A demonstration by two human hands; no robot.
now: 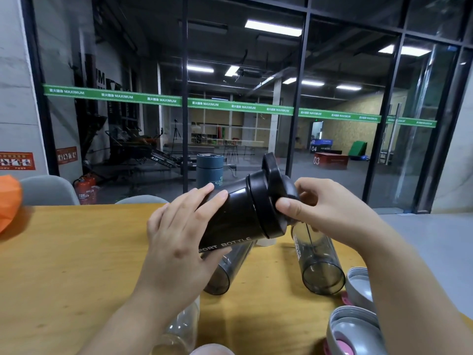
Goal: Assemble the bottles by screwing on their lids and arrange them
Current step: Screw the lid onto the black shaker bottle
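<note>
I hold a black sport bottle [235, 219] tilted above the wooden table [76, 265], its top pointing up and right. My left hand [179, 234] wraps around its body. My right hand [325, 208] grips the black lid [273, 190], which sits on the bottle's neck with its carry loop sticking up. Two smoky grey bottle bodies lie open on the table below: one [222, 270] under my left hand, one [317, 262] under my right wrist. Two grey lids with pink parts [353, 329] [361, 285] lie at the lower right. A clear bottle [181, 326] lies near my left forearm.
A blue-grey lidded bottle [210, 170] stands at the table's far edge. An orange object [9, 201] sits at the far left. Grey chair backs [48, 190] rise behind the table. A glass wall stands beyond. The table's right edge runs diagonally past the grey lids.
</note>
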